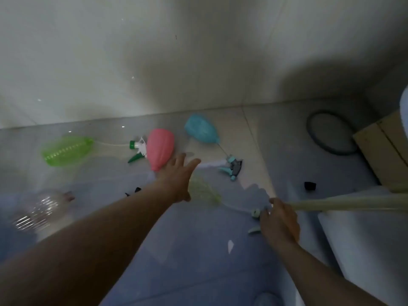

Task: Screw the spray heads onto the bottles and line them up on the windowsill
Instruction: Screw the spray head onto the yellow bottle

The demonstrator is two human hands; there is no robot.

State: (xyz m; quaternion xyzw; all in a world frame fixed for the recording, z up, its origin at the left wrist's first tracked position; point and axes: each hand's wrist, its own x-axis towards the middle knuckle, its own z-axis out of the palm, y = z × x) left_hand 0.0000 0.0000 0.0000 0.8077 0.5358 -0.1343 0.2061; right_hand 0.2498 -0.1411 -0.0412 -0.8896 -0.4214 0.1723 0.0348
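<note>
Bottles show no readable labels — blurred; left hand [180, 173] spread above pink bottle [160, 149], right hand [279, 221] gripping a half-hidden spray head [256, 214].

Pink bottle [160, 149], blue bottle [201, 129] and green bottle [66, 151] lie on their sides, far; spray heads [138, 149] lie beside them.

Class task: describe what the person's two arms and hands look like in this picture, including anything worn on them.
Both forearms are bare, with no sleeves in view. The left hand and the right hand wear no gloves; no watch, ring or bracelet shows, though the picture is dim and blurred.
</note>
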